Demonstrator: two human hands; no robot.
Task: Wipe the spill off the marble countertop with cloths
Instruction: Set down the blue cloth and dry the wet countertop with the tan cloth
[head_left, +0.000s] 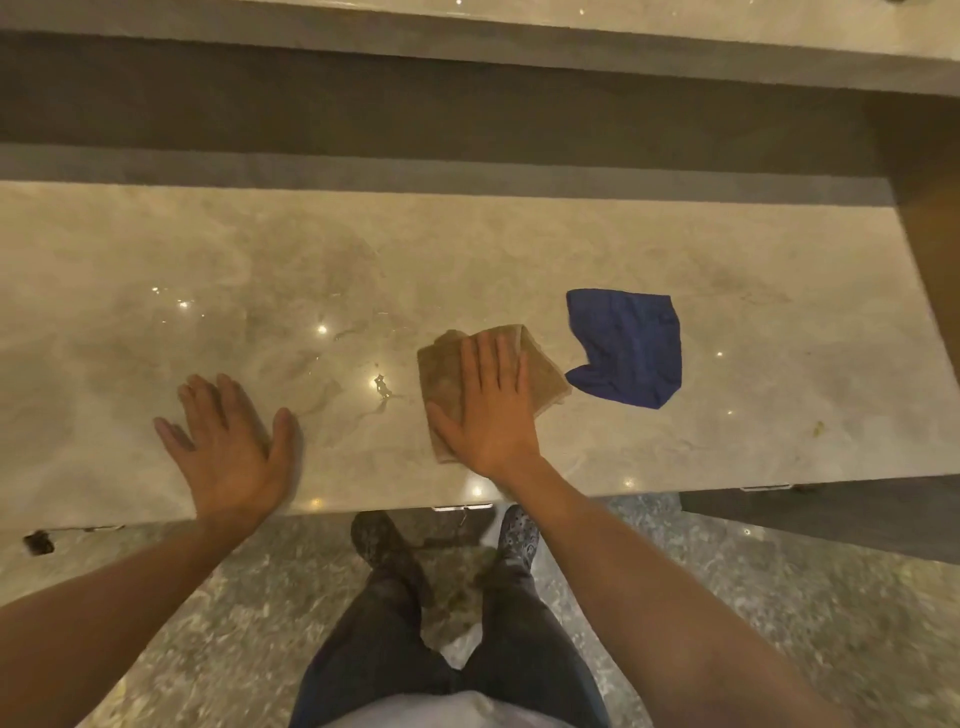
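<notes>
Two cloths on marble table (156, 270), right hand (491, 410) flat on tan cloth (444, 379), blue cloth (631, 348) just beside, left hand (231, 441) released, splayed, wet spill (384, 387) between hands

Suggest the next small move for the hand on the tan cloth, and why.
Probably slide the right hand, flat on the tan cloth, leftward across the marble countertop: wet streaks glisten just left of it. The blue cloth lies unused.

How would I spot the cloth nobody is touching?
Find the marble countertop and the right hand pressed flat on a tan cloth. Just right of it lies the blue cloth, crumpled, untouched, and the only dark blue thing there.
</notes>
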